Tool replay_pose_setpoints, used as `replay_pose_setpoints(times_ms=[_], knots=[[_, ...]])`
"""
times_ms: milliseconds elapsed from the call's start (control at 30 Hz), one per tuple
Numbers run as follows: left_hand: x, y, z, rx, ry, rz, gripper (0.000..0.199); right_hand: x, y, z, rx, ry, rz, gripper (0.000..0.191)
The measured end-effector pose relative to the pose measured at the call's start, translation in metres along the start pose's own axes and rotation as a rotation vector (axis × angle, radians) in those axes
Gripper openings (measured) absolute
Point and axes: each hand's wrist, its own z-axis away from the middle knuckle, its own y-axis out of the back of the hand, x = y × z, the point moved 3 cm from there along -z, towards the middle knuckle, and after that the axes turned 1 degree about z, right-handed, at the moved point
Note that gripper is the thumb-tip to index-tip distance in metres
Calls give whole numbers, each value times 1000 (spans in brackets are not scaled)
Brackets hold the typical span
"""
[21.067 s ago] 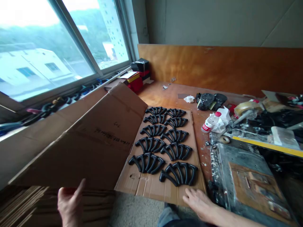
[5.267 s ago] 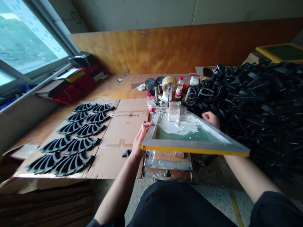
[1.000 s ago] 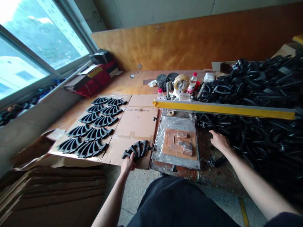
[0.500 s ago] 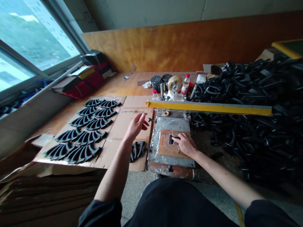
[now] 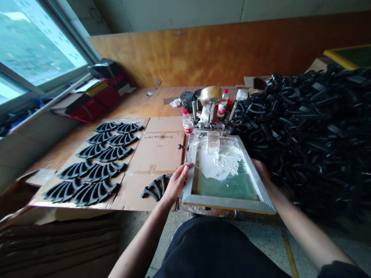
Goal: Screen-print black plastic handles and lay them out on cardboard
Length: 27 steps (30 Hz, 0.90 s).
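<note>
A screen frame (image 5: 228,202) with a metal border lies lowered over the work plate in front of me. White paste (image 5: 218,166) is spread on the upper part of its green mesh. My left hand (image 5: 179,178) grips the frame's left edge, thumb on top. At the right edge is my right hand (image 5: 261,170), blurred and partly behind the frame, its fingers hidden. A clear block (image 5: 213,143) rests at the frame's back end. Beside my left hand, a few curved black parts (image 5: 156,188) lie on the cardboard (image 5: 153,158).
Several rows of black curved parts (image 5: 100,166) cover the cardboard at left. A big heap of black parts (image 5: 313,135) fills the right side. Bottles (image 5: 187,122), jars (image 5: 186,101) and a tape roll (image 5: 211,94) stand behind the frame.
The raised frame has come down over the plate, hiding the wooden block and the black part on it. My left hand has moved down to its left edge, my right hand out to its right edge.
</note>
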Motion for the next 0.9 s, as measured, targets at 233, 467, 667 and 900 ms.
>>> replay_pose_setpoints(times_ms=[233, 467, 667, 900], knots=[[-88, -8, -13, 51, 65, -236, 66, -69, 0, -85, 76, 78, 65, 58], [-97, -6, -17, 62, 117, -314, 59, -122, -35, -52, -358, 364, 167, 9], [-100, -6, -17, 76, 115, -317, 56, -120, -16, -16, -491, 692, 10, 13], [-91, -7, -15, 75, 124, -261, 59, -122, -25, -13, -297, 603, 20, 17]])
